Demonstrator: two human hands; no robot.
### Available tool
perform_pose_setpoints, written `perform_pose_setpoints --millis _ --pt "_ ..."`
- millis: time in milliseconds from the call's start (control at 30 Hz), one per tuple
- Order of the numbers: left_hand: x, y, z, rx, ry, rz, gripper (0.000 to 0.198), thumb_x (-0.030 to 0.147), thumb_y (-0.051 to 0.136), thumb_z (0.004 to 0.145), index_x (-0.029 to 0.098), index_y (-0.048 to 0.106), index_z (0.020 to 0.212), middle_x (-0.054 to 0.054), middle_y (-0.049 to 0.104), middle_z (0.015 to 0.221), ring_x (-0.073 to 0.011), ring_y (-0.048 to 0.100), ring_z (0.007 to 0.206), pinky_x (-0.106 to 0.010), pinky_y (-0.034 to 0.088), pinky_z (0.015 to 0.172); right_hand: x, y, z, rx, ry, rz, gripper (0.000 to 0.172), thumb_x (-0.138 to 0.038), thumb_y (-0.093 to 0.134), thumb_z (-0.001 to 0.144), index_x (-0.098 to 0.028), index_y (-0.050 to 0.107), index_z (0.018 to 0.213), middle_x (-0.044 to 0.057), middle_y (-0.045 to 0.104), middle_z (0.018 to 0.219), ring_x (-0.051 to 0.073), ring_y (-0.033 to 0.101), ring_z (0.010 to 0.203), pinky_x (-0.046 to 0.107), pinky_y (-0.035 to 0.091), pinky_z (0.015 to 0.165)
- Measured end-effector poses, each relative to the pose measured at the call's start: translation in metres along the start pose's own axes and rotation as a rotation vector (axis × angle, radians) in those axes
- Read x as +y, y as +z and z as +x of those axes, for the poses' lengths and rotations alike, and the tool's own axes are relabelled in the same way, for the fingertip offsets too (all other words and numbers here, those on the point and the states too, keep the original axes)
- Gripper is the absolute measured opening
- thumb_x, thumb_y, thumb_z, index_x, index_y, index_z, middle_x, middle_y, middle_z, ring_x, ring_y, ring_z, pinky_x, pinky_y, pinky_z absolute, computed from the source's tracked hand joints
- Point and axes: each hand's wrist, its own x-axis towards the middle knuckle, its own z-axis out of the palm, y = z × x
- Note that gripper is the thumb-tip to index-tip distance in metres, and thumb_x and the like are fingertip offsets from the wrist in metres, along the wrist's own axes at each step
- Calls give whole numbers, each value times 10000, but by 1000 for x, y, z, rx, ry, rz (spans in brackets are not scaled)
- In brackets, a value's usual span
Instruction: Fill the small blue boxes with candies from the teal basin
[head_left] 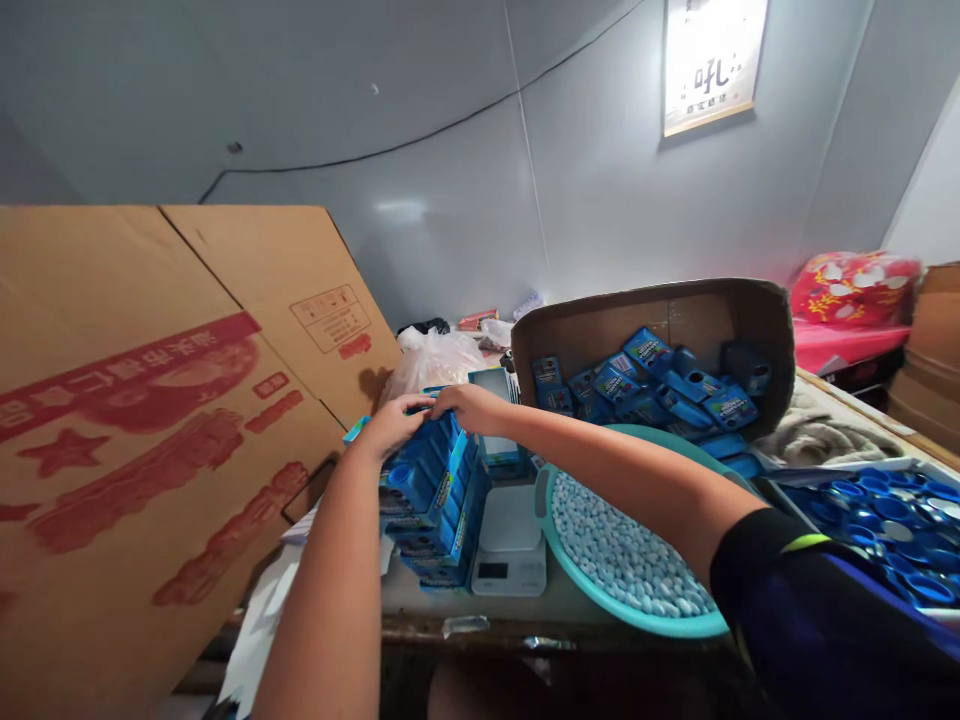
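Observation:
My left hand [397,422] and my right hand [470,406] meet at the far edge of the top blue display box [420,470]. Fingers of both hands are bent and pressed together on its upper edge; the fingertips are partly hidden. Blue packs stand in rows inside this box. It tops a stack of similar printed blue display boxes [442,545]. A raised blue flap [355,430] shows beside my left wrist. Right of the stack is a white digital scale [511,540], and behind that an upright light-coloured carton panel [491,385].
A teal basin [637,622] full of pale blue candies sits under my right forearm. Behind it lies a cardboard box [652,310] of blue packs. A tray of blue caps [877,530] is at right. A large carton [150,420] stands close on the left.

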Motion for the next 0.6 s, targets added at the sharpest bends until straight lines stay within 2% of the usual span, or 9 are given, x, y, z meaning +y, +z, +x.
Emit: perform_pose_setpoints --millis 67,167,233,333,433,500,600 --pt "-3 0 -1 -7 -5 -10 613 657 851 454 205 826 867 -133 786 1158 -362 674 1208 -443 466 1143 -1 1 1 -7 7 -2 512 127 456 694 -107 809 982 118 756 1144 198 663 1090 282 477 1019" --pt "-7 0 -1 -6 -28 -17 633 668 845 483 197 832 906 -131 793 1121 -370 690 1169 -463 490 1110 0 -6 10 -40 18 2 443 113 501 672 -120 815 881 88 765 981 199 670 984 268 499 937" --pt "-9 0 0 -6 -43 -18 633 661 855 485 192 833 910 -125 799 1092 -364 697 1152 -452 499 1095 3 -14 16 -25 36 9 416 107 509 680 -127 811 846 75 753 910 200 664 990 260 500 929" --pt "-8 1 1 7 -70 -11 632 623 884 445 196 838 909 -113 801 1090 -356 694 1152 -435 490 1099 9 -23 18 55 105 33 472 83 453 780 -126 802 1020 74 752 975 161 678 925 244 525 873" --pt "-6 4 2 27 -101 3 627 582 896 435 192 841 922 -113 803 1056 -353 705 1111 -434 506 1063 13 -28 18 76 284 109 455 8 468 878 -127 732 1224 65 760 1019 107 664 684 208 536 667" --pt "-5 5 2 37 -103 9 609 567 897 443 186 838 914 -112 803 1046 -342 712 1087 -417 520 1033 13 -30 21 30 371 147 352 -45 568 878 -124 748 1170 37 765 909 101 644 605 192 514 594" --pt "-5 6 4 67 -100 28 577 518 918 418 159 820 857 -122 801 988 -341 721 1029 -415 543 979 11 -34 36 -54 385 133 202 -73 715 810 -144 802 979 0 748 776 118 665 669 182 509 637"
